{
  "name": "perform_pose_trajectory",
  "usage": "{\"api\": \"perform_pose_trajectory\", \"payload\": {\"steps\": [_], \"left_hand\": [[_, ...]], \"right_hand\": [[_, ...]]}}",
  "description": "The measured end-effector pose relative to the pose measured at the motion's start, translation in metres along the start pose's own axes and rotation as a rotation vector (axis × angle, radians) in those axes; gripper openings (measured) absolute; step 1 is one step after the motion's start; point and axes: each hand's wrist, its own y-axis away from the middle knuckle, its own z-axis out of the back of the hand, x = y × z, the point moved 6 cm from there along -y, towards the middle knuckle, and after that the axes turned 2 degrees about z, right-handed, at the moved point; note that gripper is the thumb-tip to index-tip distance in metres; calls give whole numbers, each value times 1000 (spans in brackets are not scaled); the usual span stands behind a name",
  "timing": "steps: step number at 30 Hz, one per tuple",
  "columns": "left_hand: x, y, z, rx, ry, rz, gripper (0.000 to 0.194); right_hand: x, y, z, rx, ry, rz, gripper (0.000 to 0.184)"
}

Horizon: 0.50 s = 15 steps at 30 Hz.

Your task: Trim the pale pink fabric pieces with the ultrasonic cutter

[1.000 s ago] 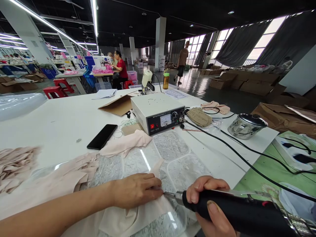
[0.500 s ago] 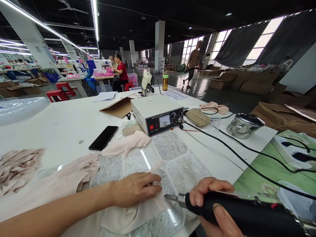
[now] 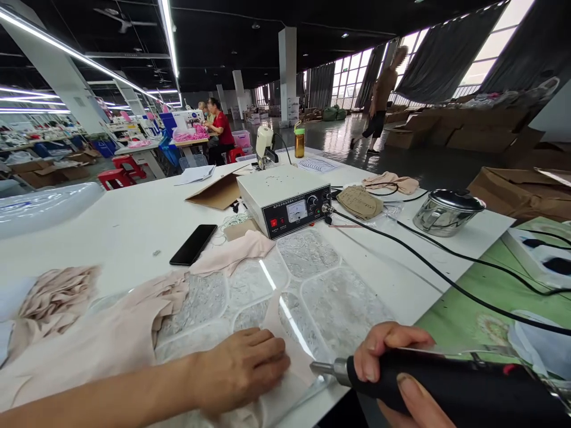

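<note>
I have the thin pale pink fabric piece [image 3: 298, 361] lying at the near side of the table, spread on a clear, glossy mat with a grey stone pattern [image 3: 343, 297]. The left hand [image 3: 243, 368] rests on the fabric, palm down, its fingers close together and slightly bent; I cannot tell whether the fingertips pinch any cloth. The right hand [image 3: 383, 345] is wrapped around a thick black cylindrical tool [image 3: 482, 386], thumb on the near side and fingers over the top. Its silver metal tip [image 3: 323, 368] points left at the fabric's edge, and from here I can't make out whether the two touch.

To the left I see a layered stack of pale pink fabric [image 3: 102, 339], with a black smartphone [image 3: 193, 244] beyond it. Behind the mat sits a white metal box with a black dial front [image 3: 283, 199]; a black cable [image 3: 416, 254] runs from that front toward the right. Farther right stands a shiny steel lidded pot [image 3: 446, 213]. Past the white table [image 3: 379, 279], I see a person in a red top [image 3: 222, 128] sitting by a sewing machine and another in brown [image 3: 382, 95] mid-stride.
</note>
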Motion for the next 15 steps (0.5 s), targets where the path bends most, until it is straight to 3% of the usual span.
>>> {"api": "perform_pose_trajectory", "payload": {"steps": [6,15], "left_hand": [[1,-6,1,-12,-22,-123,27],[6,2,-6,-35,-56,-107,28]], "right_hand": [[0,2,1,-24,21,-5,14],[3,0,4,72,44,-29,13]]}}
